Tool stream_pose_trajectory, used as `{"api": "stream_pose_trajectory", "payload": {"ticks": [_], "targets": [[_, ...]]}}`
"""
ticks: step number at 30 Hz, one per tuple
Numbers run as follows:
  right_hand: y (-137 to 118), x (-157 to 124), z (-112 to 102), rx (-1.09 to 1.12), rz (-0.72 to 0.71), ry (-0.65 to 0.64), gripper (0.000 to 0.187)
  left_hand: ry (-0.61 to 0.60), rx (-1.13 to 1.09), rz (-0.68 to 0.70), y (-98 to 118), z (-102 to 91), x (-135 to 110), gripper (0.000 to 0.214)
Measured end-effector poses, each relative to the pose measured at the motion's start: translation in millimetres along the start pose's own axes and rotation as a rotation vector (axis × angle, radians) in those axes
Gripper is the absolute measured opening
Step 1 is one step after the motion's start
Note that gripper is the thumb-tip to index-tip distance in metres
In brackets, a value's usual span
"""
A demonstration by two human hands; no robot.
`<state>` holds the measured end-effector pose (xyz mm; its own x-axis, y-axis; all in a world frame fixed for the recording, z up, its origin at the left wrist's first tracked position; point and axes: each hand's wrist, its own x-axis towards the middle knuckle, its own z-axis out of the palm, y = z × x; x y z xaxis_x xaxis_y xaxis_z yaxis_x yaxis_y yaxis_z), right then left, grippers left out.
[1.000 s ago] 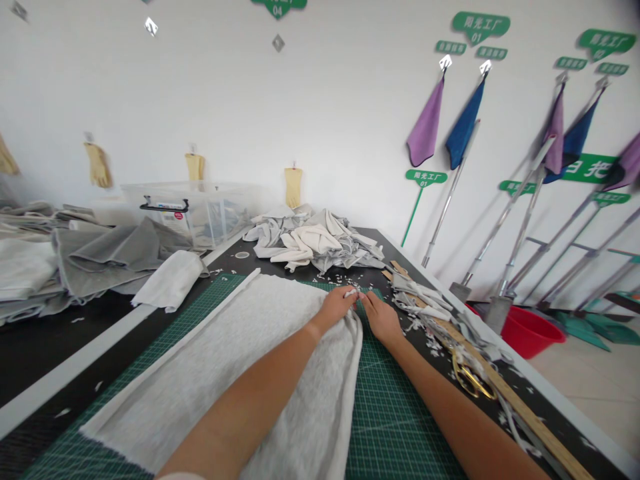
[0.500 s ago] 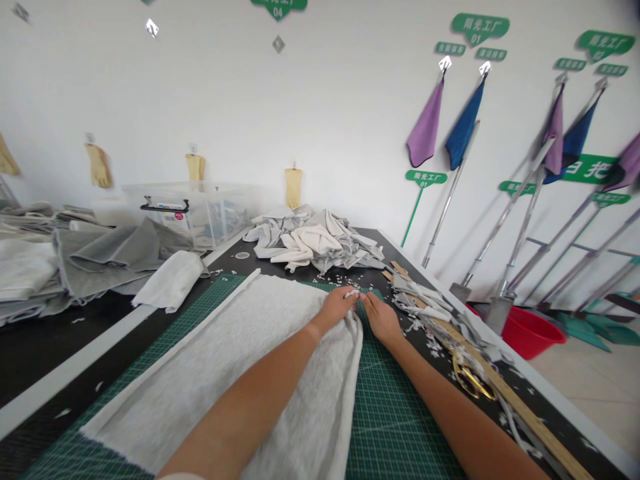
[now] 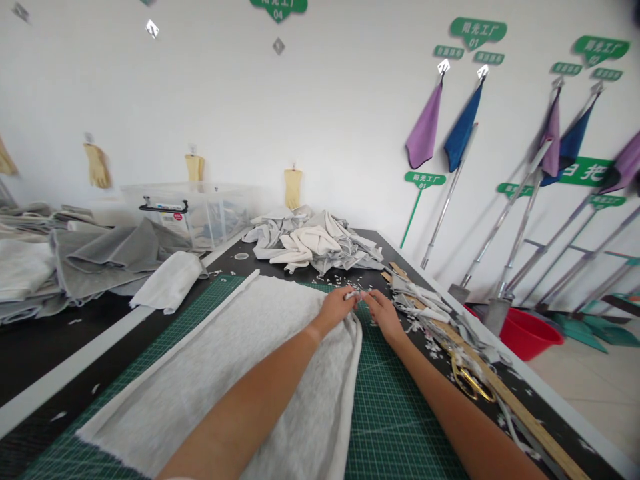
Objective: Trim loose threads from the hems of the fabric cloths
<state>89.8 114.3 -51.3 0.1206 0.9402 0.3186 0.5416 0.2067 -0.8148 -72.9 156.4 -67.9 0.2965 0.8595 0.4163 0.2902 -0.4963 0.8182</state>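
Pinching a small white scrap between thumb and fingers, the left hand sits at the far edge of a grey fleece panel as I watch through the head camera. The panel lies flat on a green cutting mat, its long sides running down the mat toward me, with a narrow band along its left edge. The right hand reaches in from the other side, just beside the left, so the two are nearly together over the panel's far corner. From here I cannot tell whether the right fingertips touch the scrap.

White snippets dot the black worktable beyond the mat. To my right, a wooden ruler and gold-handled scissors lie among a spill of fabric offcuts. Straight ahead sits a heap of pale grey fabric. Off to the left are a folded white cloth, stacked grey fabric and a clear plastic bin. Yellow gloves and a purple cloth hang on the wall, and a red basin stands on the floor at right.
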Motion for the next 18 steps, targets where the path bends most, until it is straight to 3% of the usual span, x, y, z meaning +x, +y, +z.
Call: {"api": "stream_pose_trajectory", "payload": {"ticks": [8, 18], "targets": [[2.1, 3.9, 1.4, -0.018, 0.035, -0.022, 0.053, 0.061, 0.002, 0.005, -5.2, 1.3, 4.1, 0.027], [-3.1, 0.3, 0.8, -0.021, 0.022, -0.038, 0.052, 0.046, 0.026, 0.028, -2.7, -0.2, 2.4, 0.033]]}}
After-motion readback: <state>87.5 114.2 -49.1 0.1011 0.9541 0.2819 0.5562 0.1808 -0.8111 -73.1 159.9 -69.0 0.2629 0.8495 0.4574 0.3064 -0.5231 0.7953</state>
